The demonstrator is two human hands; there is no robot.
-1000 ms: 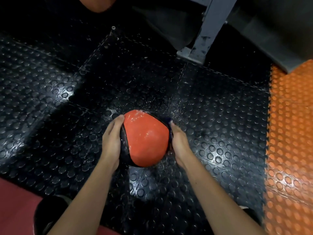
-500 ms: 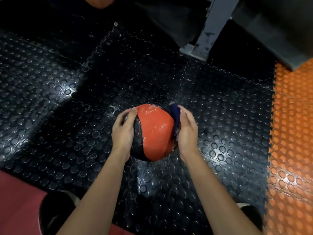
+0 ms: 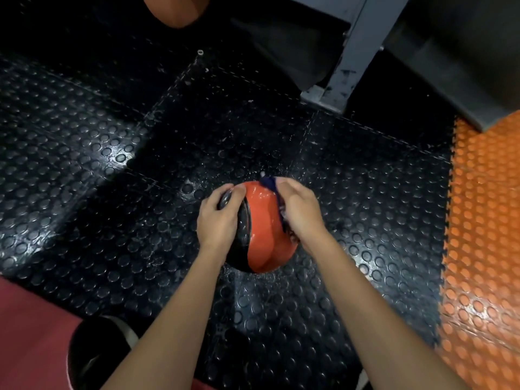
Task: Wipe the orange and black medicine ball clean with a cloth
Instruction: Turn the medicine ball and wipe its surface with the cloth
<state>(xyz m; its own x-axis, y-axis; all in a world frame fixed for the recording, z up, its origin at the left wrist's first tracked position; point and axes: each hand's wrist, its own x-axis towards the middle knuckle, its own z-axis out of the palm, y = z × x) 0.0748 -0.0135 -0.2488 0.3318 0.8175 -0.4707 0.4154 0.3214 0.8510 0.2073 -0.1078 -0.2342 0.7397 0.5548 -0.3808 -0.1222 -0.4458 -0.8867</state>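
Head view: since half a second ago the right hand (image 3: 299, 213) has slid higher over the glossy orange and black medicine ball (image 3: 260, 235), its curled fingers pressing a dark blue cloth (image 3: 271, 184) against the top. Left hand (image 3: 218, 220) cups the black side, fingers spread. Ball sits between both palms on black studded rubber floor tiles (image 3: 112, 192); orange studded tiles (image 3: 484, 220) lie right, a grey metal post (image 3: 349, 63) beyond.

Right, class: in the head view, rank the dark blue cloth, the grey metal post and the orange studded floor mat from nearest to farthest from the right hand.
1. Dark blue cloth: under the right hand, on the ball.
2. Orange studded floor mat: off to the right.
3. Grey metal post: far ahead, upper right.
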